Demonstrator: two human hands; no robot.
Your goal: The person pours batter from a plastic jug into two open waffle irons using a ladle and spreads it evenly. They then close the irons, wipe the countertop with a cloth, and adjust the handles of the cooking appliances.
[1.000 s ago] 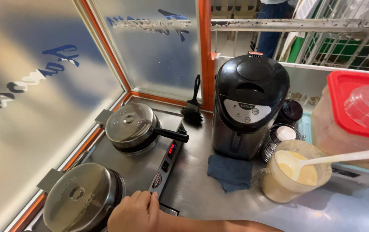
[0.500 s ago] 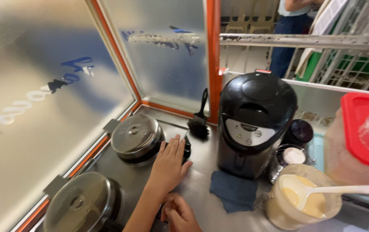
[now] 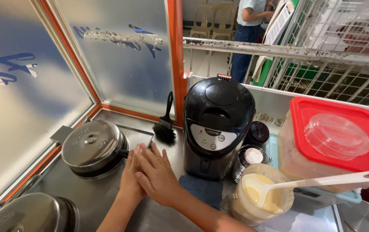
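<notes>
Two hands lay one over the other beside a round waffle maker on a steel counter.

The steel counter (image 3: 107,197) carried a black thermal pot (image 3: 216,124) and a container with a red lid (image 3: 337,137) at the right. The round waffle maker (image 3: 92,146) stood closed at the left, its black handle (image 3: 123,153) touching the hands. The right hand (image 3: 156,174) was flat with fingers stretched, holding nothing, and covered the left hand (image 3: 131,178), also flat. A bowl of batter (image 3: 259,197) with a white ladle (image 3: 313,182) and a black brush (image 3: 165,124) stood near.
</notes>
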